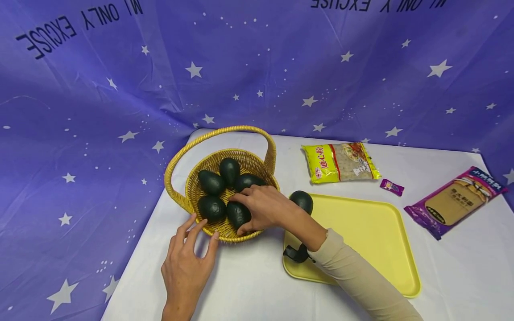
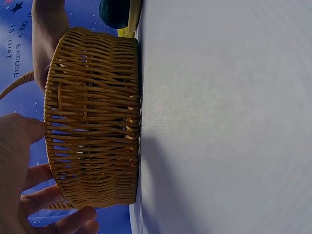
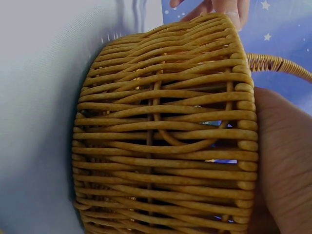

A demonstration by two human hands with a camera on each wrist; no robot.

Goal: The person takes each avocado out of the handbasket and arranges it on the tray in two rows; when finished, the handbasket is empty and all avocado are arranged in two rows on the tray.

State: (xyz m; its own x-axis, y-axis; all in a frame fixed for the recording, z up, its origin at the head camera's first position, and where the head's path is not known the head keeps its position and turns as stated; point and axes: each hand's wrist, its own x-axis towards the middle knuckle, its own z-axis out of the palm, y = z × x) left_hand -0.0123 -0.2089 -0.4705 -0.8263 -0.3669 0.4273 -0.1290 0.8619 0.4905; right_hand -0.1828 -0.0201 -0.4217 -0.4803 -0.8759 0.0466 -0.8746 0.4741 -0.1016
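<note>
Being gripped: dark avocado (image 1: 238, 216), near-right inside wicker basket (image 2: 95, 119), by right hand (image 1: 265, 204).
Left hand (image 1: 186, 263) is held spread at near-left rim, nothing grasped; avocado is placed ahead and right of it. Avocado is pinched between right thumb and curled fingers, so right hand is nearer; long axis is part-covered, cannot be told. Yellow tray (image 1: 361, 236) is set right of basket, noodle packet (image 1: 341, 162) farther back.
</note>
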